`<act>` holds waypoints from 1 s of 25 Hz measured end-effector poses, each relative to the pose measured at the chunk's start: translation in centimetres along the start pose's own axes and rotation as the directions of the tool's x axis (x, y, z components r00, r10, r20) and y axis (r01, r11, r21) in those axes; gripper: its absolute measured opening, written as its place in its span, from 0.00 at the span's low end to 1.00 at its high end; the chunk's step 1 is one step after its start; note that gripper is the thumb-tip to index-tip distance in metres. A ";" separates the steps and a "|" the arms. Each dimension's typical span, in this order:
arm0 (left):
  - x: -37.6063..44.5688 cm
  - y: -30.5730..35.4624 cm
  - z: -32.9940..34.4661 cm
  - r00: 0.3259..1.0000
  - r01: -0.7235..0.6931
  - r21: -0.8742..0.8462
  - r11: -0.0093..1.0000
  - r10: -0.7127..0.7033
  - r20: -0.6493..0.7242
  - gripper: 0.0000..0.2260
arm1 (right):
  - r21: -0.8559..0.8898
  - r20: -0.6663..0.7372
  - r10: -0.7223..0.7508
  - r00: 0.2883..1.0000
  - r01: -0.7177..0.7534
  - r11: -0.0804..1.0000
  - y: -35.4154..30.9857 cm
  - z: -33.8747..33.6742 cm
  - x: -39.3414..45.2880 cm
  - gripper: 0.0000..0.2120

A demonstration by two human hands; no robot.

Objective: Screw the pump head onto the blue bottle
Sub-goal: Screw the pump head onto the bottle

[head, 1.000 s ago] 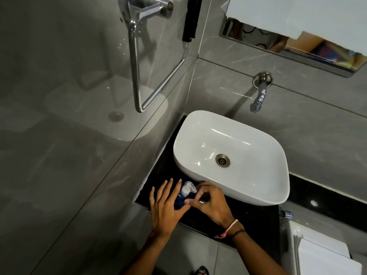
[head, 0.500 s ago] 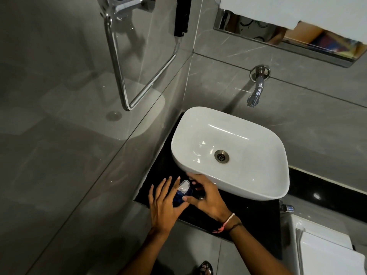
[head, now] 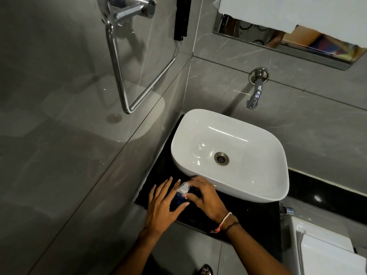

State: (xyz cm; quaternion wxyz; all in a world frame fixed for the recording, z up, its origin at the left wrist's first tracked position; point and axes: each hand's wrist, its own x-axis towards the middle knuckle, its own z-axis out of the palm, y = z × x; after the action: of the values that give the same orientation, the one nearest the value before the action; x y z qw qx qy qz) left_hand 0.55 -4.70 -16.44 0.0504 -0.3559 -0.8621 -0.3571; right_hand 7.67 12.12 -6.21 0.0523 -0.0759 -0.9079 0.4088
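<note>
A small blue bottle stands on the black counter just in front of the white basin, mostly hidden between my hands. Its clear pump head sits on top, with the nozzle pointing left. My left hand lies flat against the bottle's left side with the fingers spread and the thumb under it. My right hand wraps the pump head's collar from the right with thumb and fingertips.
A white countertop basin with a metal drain sits directly behind the bottle. A chrome tap juts from the wall above it. A chrome towel bar hangs on the left wall. A white fixture stands at the lower right.
The pump head's nozzle has turned between my fingers, and my right hand has shifted its grip around the collar. The view has drifted slightly; the bottle stays on the counter.
</note>
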 end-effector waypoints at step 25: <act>0.7 -1.6 -1.2 0.991 -0.129 0.110 0.985 0.125 0.044 0.25 | -0.126 -0.108 -0.137 0.985 0.123 0.984 0.6 2.2 -0.2 0.11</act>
State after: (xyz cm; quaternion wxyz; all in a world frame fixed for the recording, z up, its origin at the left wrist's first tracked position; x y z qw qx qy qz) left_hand -1.18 -5.83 -16.22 0.0769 -0.4135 -0.8571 -0.2973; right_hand 7.59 10.86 -8.10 0.1272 -0.0433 -0.9291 0.3445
